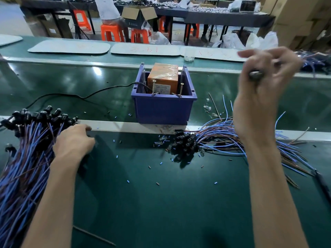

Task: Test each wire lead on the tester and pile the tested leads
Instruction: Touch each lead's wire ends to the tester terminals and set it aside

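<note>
While our right hand point(265, 83) is up in the air, off to the right of the tester point(163, 77), its fingers are curled in tight and pinch the black end of one lead point(256, 73). The hand is blurry, so we cannot tell which way that lead's wire runs. Our left hand point(74, 140) lies on the left pile point(26, 151) with its fingers bent down into the wires. We cannot tell if they pinch one.

We think the step is to test this lead. To do it well, we should hold it near its bare tips and keep the two tips apart. Then we touch one tip to each of the two screws point(153, 87) that stick up from the blue bin point(163, 108). We press softly, hold steady, then put the lead on the done pile. We cannot say for sure which pile that is.

In the left pile the black ends are far from us and the wires run back to us, so the long way goes far to near. In the right pile point(223, 138) the black ends sit on the left and the wires fan out to the right.
</note>
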`<state>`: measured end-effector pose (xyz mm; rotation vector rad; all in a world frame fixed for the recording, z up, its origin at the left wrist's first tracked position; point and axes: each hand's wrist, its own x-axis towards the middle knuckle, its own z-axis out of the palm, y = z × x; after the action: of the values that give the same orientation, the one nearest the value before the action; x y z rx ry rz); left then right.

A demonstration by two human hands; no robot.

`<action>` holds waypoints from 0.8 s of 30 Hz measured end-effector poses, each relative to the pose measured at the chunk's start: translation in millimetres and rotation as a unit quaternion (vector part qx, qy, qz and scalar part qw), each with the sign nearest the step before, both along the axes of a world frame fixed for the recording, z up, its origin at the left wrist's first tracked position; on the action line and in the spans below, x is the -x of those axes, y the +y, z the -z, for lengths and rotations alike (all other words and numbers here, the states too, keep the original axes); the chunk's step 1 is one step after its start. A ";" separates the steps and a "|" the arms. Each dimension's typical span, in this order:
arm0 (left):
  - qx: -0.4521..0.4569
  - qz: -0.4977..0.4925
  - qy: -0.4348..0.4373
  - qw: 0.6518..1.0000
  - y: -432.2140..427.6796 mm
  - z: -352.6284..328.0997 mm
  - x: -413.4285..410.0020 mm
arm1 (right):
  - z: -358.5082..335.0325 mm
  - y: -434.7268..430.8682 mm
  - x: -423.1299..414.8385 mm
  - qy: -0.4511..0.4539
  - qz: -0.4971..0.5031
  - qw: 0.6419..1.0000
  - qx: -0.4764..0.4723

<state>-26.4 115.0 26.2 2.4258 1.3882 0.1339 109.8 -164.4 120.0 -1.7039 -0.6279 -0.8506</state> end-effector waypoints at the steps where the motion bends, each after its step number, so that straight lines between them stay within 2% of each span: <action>1: 0.001 -0.001 -0.001 1.000 -0.2 0.8 0.0 | 7.1 1.1 -3.4 0.023 0.030 0.997 0.072; 3: -0.001 -0.005 -0.002 1.000 1.0 3.2 0.7 | 22.8 3.8 -9.3 0.077 0.063 0.977 0.188; 6: 0.000 -0.015 -0.016 1.000 4.7 6.7 1.9 | 47.5 7.9 -19.2 0.152 0.029 0.930 0.334; 9: -0.002 -0.019 -0.014 1.000 5.1 7.5 0.3 | 71.0 11.6 -22.1 0.271 -0.077 0.833 0.475; 11: -0.011 -0.011 -0.007 1.000 2.8 6.0 -1.9 | 79.8 15.1 -21.8 0.328 -0.102 0.790 0.508; 14: -0.031 0.004 -0.043 0.999 -2.2 1.8 -4.2 | 83.3 19.2 -24.0 0.312 -0.076 0.783 0.532; 20: -0.037 0.077 -0.186 0.979 -28.9 -24.2 -13.0 | 79.7 15.8 -25.4 0.298 -0.059 0.779 0.548; 22: -0.020 0.126 -0.248 0.960 -45.3 -34.3 -18.5 | 76.2 16.2 -25.3 0.264 -0.061 0.810 0.521; 24: 0.010 0.177 -0.322 0.930 -66.0 -45.2 -24.3 | 68.1 16.6 -22.0 0.243 -0.113 0.860 0.434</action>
<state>-2.1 49.0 71.4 2.2551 0.6495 0.7412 131.8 -147.8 51.9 -2.4604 -0.9027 0.1147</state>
